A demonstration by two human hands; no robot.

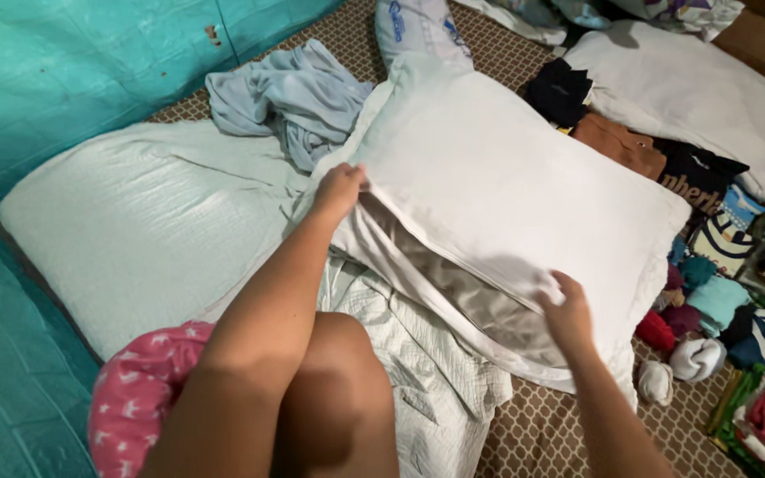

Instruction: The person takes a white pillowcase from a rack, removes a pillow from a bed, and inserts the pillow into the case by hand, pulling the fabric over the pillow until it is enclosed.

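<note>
A large white pillow (506,177) lies tilted across the middle of the head view, its open cover edge facing me. My left hand (340,188) grips the cover's opening at the pillow's near left corner. At the near right edge my right hand (567,312) pinches the cover's hem. A greyish inner lining (453,283) shows inside the opening between the two hands. My bare knee (338,389) sits below the pillow, over a pale quilted cloth (418,372).
Another white pillow (135,221) lies at the left beside a teal wall (37,80). A light blue garment (285,93) is bunched behind. A third white pillow (692,80) and several folded clothes (719,265) lie at the right on a patterned mat (542,434). A pink star-print cushion (135,398) sits near left.
</note>
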